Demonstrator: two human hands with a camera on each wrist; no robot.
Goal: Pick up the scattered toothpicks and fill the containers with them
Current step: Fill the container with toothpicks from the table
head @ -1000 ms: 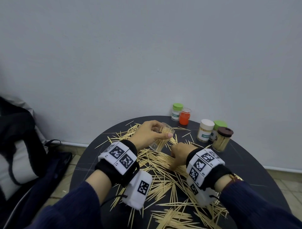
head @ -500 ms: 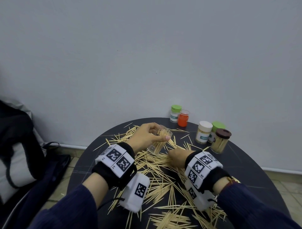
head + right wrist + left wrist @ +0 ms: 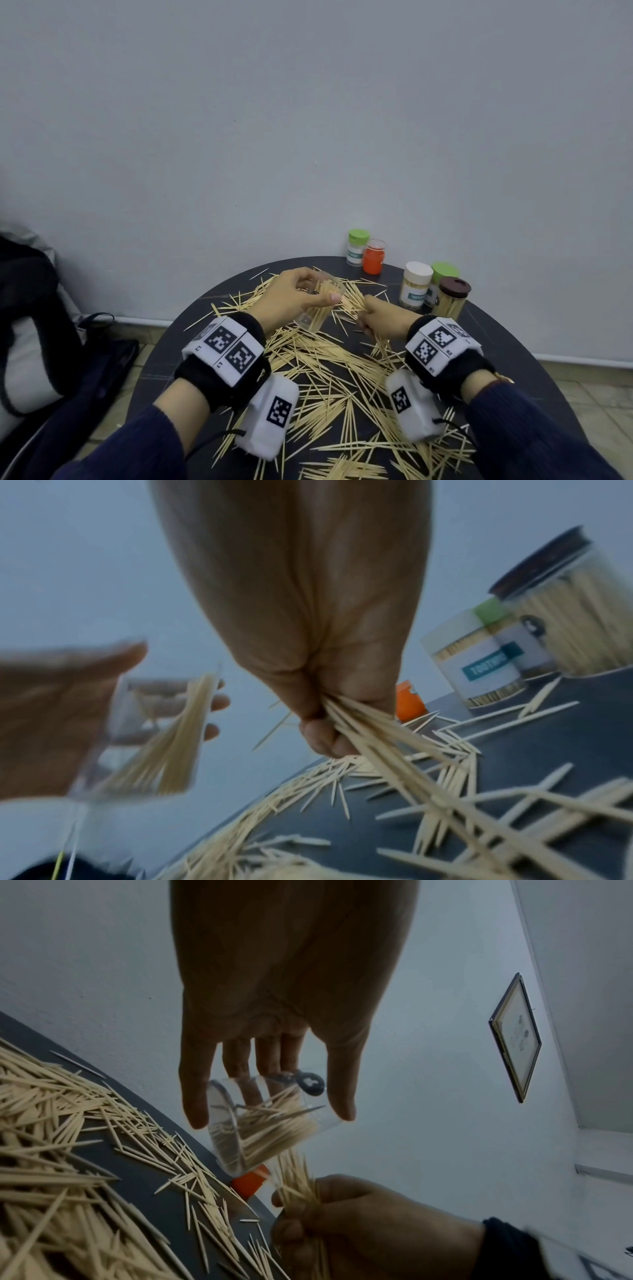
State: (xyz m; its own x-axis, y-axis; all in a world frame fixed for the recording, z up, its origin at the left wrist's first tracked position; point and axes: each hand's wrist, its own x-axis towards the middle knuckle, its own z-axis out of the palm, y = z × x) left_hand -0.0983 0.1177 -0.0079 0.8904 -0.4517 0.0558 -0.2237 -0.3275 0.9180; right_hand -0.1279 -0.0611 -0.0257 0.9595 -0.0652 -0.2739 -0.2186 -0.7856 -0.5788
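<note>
The toothpicks (image 3: 329, 373) are pale bare wood with a matt finish. They lie on a dark, smooth, faintly sheened desk (image 3: 507, 346). The held container (image 3: 260, 1121) is clear glossy plastic. The wrist bands (image 3: 222, 363) are black cloth with white matt tag blocks.

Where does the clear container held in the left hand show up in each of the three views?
Head: clear container, centre, tilted in the left hand.
Left wrist, centre, below the fingers.
Right wrist, left side, blurred.
Shared landmark: the orange container, behind it in the head view, below it from the left wrist, right of it from the right wrist.
</note>
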